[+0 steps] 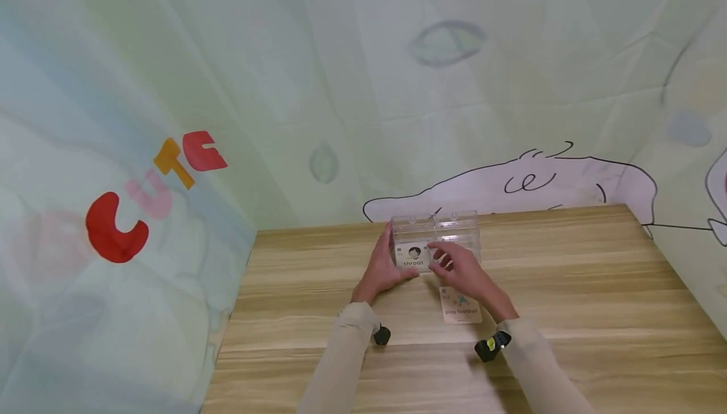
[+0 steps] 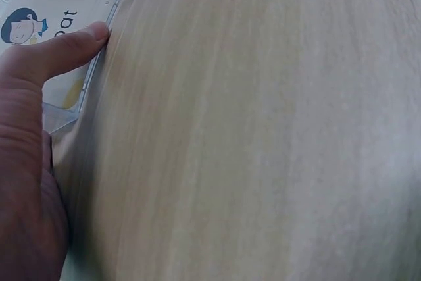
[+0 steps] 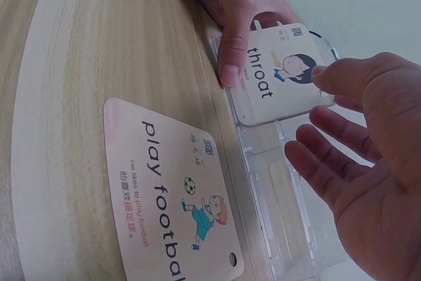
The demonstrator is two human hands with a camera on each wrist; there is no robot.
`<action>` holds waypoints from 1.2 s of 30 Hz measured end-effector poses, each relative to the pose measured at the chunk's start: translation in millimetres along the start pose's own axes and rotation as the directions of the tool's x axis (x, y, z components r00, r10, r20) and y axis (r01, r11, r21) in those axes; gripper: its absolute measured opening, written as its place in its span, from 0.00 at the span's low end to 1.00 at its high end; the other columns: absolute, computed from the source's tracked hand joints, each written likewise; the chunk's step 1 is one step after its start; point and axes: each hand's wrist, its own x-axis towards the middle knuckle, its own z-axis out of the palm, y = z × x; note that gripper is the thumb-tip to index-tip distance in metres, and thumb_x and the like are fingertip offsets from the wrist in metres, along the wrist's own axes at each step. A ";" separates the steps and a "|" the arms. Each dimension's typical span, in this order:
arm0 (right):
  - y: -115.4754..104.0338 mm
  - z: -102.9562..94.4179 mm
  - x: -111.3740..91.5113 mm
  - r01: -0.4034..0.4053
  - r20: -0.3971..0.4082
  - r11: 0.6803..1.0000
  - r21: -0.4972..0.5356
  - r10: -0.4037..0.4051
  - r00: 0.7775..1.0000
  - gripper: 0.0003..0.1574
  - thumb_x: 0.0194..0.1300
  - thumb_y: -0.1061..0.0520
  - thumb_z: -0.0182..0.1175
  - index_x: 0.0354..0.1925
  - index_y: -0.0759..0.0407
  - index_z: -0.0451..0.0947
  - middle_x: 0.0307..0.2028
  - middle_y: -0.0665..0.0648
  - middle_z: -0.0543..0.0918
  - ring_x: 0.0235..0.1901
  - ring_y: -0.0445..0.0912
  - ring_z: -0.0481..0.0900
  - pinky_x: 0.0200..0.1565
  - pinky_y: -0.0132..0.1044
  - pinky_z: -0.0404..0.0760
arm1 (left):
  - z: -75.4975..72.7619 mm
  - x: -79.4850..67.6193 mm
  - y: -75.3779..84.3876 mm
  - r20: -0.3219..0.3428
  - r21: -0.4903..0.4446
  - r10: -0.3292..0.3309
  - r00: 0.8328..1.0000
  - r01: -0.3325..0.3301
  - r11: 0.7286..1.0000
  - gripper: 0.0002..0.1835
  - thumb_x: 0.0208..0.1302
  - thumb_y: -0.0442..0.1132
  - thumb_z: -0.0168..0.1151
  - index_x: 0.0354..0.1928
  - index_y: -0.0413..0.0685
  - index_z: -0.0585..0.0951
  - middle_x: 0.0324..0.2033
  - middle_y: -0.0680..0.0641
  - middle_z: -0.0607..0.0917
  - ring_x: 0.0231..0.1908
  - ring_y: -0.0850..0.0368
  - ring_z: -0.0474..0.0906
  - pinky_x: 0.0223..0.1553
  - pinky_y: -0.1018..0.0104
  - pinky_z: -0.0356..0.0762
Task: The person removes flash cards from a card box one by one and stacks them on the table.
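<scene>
A white card printed "throat" (image 3: 279, 74) with a drawn head stands in the left part of a clear plastic rack (image 1: 457, 223). My left hand (image 1: 382, 269) grips the rack's left side, its thumb laid across the lower front of the card. From the right, my right hand (image 1: 462, 272) pinches the card's edge near its punched hole; the other fingers (image 3: 325, 153) are loosely bent in front of the rack. A second card, "play football" (image 3: 174, 195), lies flat on the table just before the rack, partly under my right hand in the head view.
The wood-grain table (image 1: 295, 288) extends around the rack. Behind it hangs a pale printed curtain (image 1: 352, 117), and another sheet with coloured letters closes off the left side. The rack's right compartments (image 3: 286, 195) show clear plastic walls.
</scene>
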 end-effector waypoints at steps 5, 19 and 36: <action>-0.3 0.7 -0.3 -0.011 0.000 1.000 0.005 0.011 1.000 0.28 0.63 0.57 0.64 0.61 0.56 0.71 0.41 0.53 0.80 0.37 0.43 0.79 0.39 0.36 0.82 | -0.3 -0.4 0.9 0.002 0.004 -0.005 1.000 0.005 1.000 0.73 0.36 0.58 0.79 0.73 0.71 0.31 0.72 0.51 0.54 0.67 0.57 0.60 0.67 0.66 0.58; 0.0 6.9 0.4 0.037 -0.091 0.999 0.016 -0.035 0.995 0.22 0.61 0.60 0.65 0.54 0.58 0.75 0.46 0.55 0.79 0.37 0.43 0.78 0.38 0.33 0.83 | -1.3 -2.5 2.0 0.003 -0.008 0.013 1.000 -0.013 1.000 0.73 0.37 0.55 0.80 0.74 0.70 0.32 0.72 0.50 0.55 0.67 0.56 0.60 0.66 0.65 0.59; -1.4 21.2 6.4 0.136 -0.172 0.981 0.141 -0.111 0.979 0.20 0.60 0.66 0.64 0.50 0.62 0.74 0.46 0.57 0.79 0.43 0.49 0.80 0.43 0.35 0.83 | -2.4 -1.6 2.7 -0.005 0.029 0.022 1.000 -0.022 0.999 0.72 0.36 0.60 0.78 0.74 0.68 0.33 0.72 0.49 0.55 0.68 0.55 0.57 0.68 0.62 0.57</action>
